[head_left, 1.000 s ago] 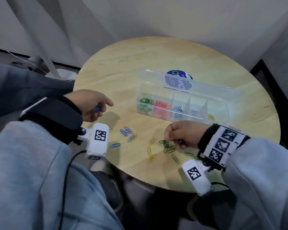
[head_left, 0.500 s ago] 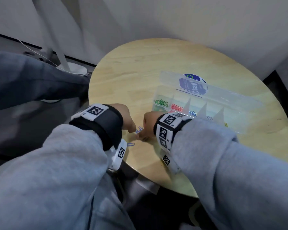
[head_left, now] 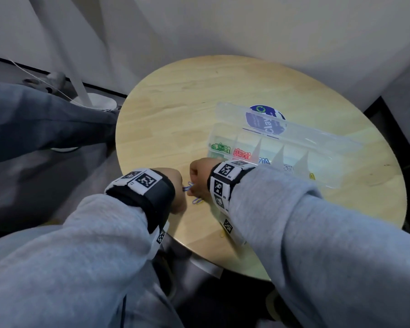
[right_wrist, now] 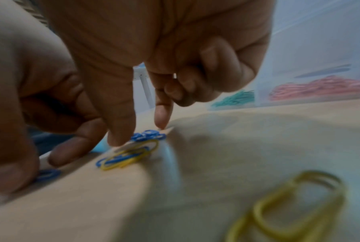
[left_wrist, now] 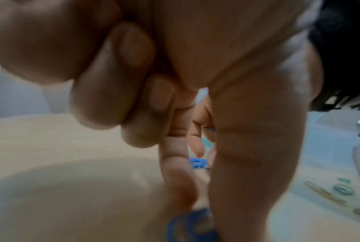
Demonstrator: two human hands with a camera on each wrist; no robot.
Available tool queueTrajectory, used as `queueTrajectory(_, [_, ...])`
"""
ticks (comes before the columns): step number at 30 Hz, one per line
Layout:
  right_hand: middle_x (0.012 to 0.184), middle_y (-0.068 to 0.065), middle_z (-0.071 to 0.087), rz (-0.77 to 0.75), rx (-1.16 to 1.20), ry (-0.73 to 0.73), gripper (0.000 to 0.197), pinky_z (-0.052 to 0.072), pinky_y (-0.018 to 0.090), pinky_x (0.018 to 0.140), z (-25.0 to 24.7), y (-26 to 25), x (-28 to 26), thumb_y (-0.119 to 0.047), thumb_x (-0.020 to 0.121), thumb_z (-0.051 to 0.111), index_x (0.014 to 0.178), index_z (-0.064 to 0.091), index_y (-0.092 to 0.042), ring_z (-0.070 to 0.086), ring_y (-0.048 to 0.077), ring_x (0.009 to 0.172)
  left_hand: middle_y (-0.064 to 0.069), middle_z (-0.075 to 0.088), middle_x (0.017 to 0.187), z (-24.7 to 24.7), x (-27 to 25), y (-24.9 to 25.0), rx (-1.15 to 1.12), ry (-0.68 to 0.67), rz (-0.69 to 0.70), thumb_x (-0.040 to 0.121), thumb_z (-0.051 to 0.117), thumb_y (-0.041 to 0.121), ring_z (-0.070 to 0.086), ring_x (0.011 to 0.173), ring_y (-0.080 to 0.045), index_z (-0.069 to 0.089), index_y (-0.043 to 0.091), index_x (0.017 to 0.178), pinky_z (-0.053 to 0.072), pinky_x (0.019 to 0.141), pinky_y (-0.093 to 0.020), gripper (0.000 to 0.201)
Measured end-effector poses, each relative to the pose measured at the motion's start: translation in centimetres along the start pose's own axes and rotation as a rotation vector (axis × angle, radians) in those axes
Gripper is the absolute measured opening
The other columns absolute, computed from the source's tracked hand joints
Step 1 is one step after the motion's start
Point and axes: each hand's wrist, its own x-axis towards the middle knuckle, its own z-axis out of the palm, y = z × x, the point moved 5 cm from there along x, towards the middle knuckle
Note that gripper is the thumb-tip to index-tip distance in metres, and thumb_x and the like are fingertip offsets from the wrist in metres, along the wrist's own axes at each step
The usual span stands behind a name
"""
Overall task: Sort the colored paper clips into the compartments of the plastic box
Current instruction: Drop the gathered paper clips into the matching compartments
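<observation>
Two hands meet near the front-left edge of the round desk (head_left: 175, 119): the left hand (head_left: 176, 185) has its grip pinched on a blue clip (left_wrist: 193, 227), and just right of it the right hand (head_left: 200, 172) reaches down with thumb and forefinger parted over loose blue clips (right_wrist: 148, 135). Farther right stands the open plastic box (head_left: 282, 157), with green, red, blue, white and yellow clips in separate compartments.
</observation>
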Motion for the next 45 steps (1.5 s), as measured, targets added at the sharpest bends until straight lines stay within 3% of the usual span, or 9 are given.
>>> queueTrajectory(6, [0.076, 0.0, 0.055, 0.04, -0.028, -0.092, 0.02, 0.043, 0.025, 0.065, 0.5, 0.8, 0.4, -0.036, 0.08, 0.065, 0.075, 0.056, -0.018, 0.051, 0.019, 0.068, -0.001, 0.058, 0.071, -1.8, -0.1, -1.2, -0.264, 0.008, 0.064, 0.073, 0.071, 0.03, 0.052, 0.069, -0.021, 0.065, 0.017, 0.075, 0.041, 0.065, -0.024, 0.014])
queueTrajectory(11, [0.067, 0.0, 0.049, 0.07, -0.067, -0.092, 0.017, 0.035, 0.02, 0.053, 0.5, 1.9, -0.7, -0.025, 0.075, 0.062, 0.065, 0.049, -0.021, 0.046, 0.019, 0.062, -0.006, 0.04, 0.061, -3.6, 0.0, -2.5, -0.948, -0.062, 0.095, 0.086, 0.046, 0.009, 0.029, 0.048, -0.017, 0.043, 0.01, 0.064, 0.023, 0.041, -0.016, 0.023])
queueTrajectory(17, [0.068, 0.003, 0.055, 0.098, 0.009, -0.134, 0.013, 0.044, 0.024, 0.061, 0.6, 2.9, -1.7, -0.025, 0.07, 0.063, 0.065, 0.056, -0.015, 0.053, 0.022, 0.065, -0.004, 0.047, 0.045, -4.8, -0.5, -3.5, -1.521, -0.043, 0.133, 0.08, 0.034, 0.005, 0.038, 0.032, -0.011, 0.037, 0.012, 0.059, 0.024, 0.032, -0.009, 0.022])
queueTrajectory(20, [0.074, 0.006, 0.069, 0.134, 0.264, -0.098, 0.016, 0.058, 0.03, 0.072, 0.0, 4.4, -3.0, -0.027, 0.07, 0.066, 0.068, 0.064, -0.012, 0.067, 0.021, 0.07, -0.005, 0.046, 0.047, -4.6, -0.7, -3.2, -1.622, -0.106, 0.161, 0.078, 0.032, 0.007, 0.037, 0.033, -0.012, 0.036, 0.013, 0.056, 0.023, 0.03, -0.009, 0.023])
queueTrajectory(27, [0.062, 0.005, 0.051, 0.177, 1.196, -0.075, 0.026, 0.035, 0.015, 0.04, 0.1, 6.7, -5.3, -0.001, 0.09, 0.052, 0.067, 0.048, -0.012, 0.044, 0.009, 0.044, -0.004, 0.043, 0.046, -4.5, -0.3, -2.3, -1.742, -0.177, 0.198, 0.078, 0.029, 0.011, 0.034, 0.031, -0.01, 0.037, 0.012, 0.058, 0.019, 0.031, -0.008, 0.022])
queueTrajectory(31, [0.052, 0.002, 0.046, 0.206, 1.521, -0.086, 0.029, 0.026, 0.015, 0.036, 0.1, 7.0, -6.5, -0.009, 0.093, 0.037, 0.064, 0.039, -0.014, 0.038, 0.011, 0.042, -0.001, 0.037, 0.049, -4.4, 0.0, -2.2, -1.587, -0.143, 0.126, 0.081, 0.034, 0.02, 0.027, 0.032, -0.01, 0.041, 0.014, 0.06, 0.015, 0.036, -0.009, 0.023])
queueTrajectory(36, [0.05, 0.005, 0.051, 0.3, 1.54, -0.029, 0.028, 0.029, 0.014, 0.032, 0.6, 8.0, -6.8, -0.009, 0.092, 0.039, 0.064, 0.039, -0.012, 0.042, 0.011, 0.035, -0.003, 0.042, 0.062, -4.3, 0.3, -1.3, -0.596, 0.111, 0.083, 0.084, 0.06, 0.023, 0.038, 0.058, -0.021, 0.053, 0.012, 0.075, 0.025, 0.049, -0.022, 0.016])
queueTrajectory(41, [0.064, 0.01, 0.051, 0.333, 1.358, -0.061, 0.026, 0.034, 0.013, 0.033, 0.6, 8.2, -6.8, 0.006, 0.089, 0.039, 0.07, 0.042, -0.012, 0.045, 0.012, 0.037, 0.001, 0.055, 0.074, -2.8, 0.7, -0.5, -0.384, 0.068, 0.115, 0.076, 0.067, 0.017, 0.049, 0.077, -0.019, 0.06, 0.019, 0.078, 0.032, 0.054, -0.02, 0.007])
queueTrajectory(45, [0.06, 0.001, 0.045, 0.221, 0.708, -0.091, 0.017, 0.033, 0.019, 0.04, -0.4, 7.6, -6.3, -0.005, 0.085, 0.057, 0.078, 0.053, -0.02, 0.039, 0.012, 0.045, 0.0, 0.058, 0.079, -1.5, 1.2, 0.2, -0.327, 0.01, 0.132, 0.076, 0.071, 0.02, 0.05, 0.079, -0.018, 0.059, 0.02, 0.075, 0.032, 0.052, -0.019, 0.012])
